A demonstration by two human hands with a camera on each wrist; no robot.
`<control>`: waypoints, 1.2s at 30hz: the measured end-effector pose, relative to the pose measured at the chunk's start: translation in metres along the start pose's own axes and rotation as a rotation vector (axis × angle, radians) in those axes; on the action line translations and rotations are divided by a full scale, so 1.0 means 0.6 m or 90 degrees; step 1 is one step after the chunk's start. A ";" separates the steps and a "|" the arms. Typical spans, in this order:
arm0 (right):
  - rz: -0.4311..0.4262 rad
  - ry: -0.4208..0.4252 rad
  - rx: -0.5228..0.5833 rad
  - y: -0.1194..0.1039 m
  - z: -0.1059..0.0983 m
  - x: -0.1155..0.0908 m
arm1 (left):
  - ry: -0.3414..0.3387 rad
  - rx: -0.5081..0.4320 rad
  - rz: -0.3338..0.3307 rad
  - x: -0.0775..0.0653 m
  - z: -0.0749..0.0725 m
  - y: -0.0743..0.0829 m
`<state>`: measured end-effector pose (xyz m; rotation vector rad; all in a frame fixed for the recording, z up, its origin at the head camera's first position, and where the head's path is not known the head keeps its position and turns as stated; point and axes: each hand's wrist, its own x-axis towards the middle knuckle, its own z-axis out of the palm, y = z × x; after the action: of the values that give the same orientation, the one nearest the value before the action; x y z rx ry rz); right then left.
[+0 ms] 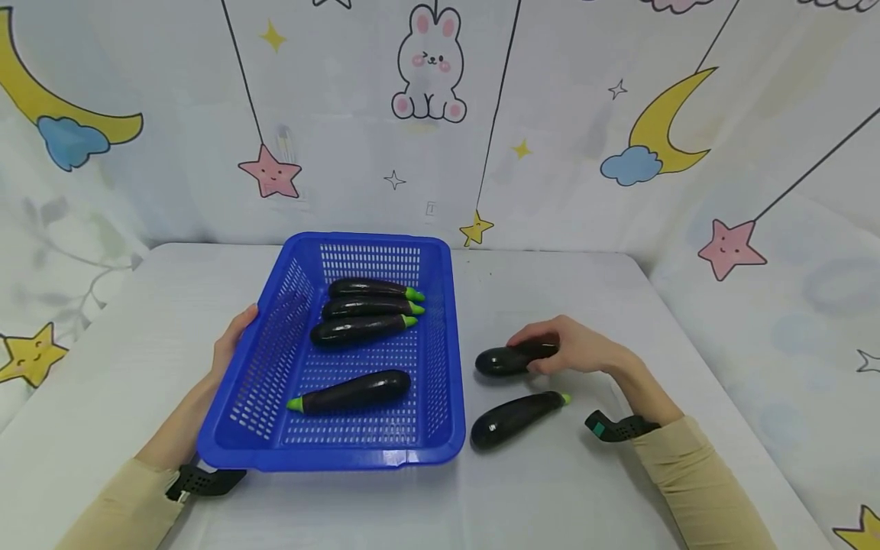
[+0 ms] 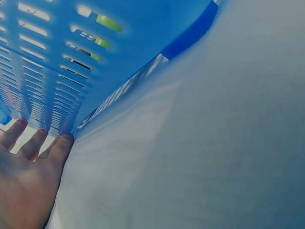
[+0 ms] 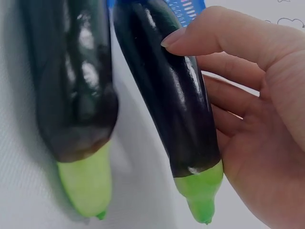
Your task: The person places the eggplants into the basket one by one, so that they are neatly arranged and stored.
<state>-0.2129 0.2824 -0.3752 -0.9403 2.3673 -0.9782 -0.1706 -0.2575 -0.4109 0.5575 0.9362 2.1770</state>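
A blue plastic basket with slotted walls stands on the table, holding several dark eggplants with green stem ends, one of them apart near its front. My left hand is at the basket's left side. In the left wrist view, its fingers reach out straight against the slotted wall. To the right of the basket, my right hand grips an eggplant from above, thumb on one side and fingers on the other. Another eggplant lies just in front of it, stem end pointing right.
A white cloth covers the table. Behind it hangs a pale curtain printed with stars, moons and a rabbit. Black wrist straps are worn over both sleeves' ends.
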 end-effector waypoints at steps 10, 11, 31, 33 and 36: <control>-0.055 0.044 0.037 -0.032 -0.022 -0.014 | -0.007 0.010 -0.003 0.004 0.000 0.005; -0.063 0.048 0.036 -0.038 -0.026 -0.014 | -0.007 0.014 -0.001 0.004 0.000 0.006; -0.192 -0.065 -0.045 -0.199 -0.068 0.132 | -0.002 0.009 0.008 0.001 -0.001 -0.001; -0.202 -0.076 -0.044 -0.213 -0.066 0.150 | -0.013 -0.010 0.012 0.001 0.000 -0.002; -0.199 -0.089 -0.038 -0.233 -0.062 0.174 | -0.020 -0.021 0.012 0.000 0.001 -0.001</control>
<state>-0.2465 0.1509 -0.2591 -1.3866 2.1842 -0.9200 -0.1701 -0.2570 -0.4112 0.5858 0.8799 2.1899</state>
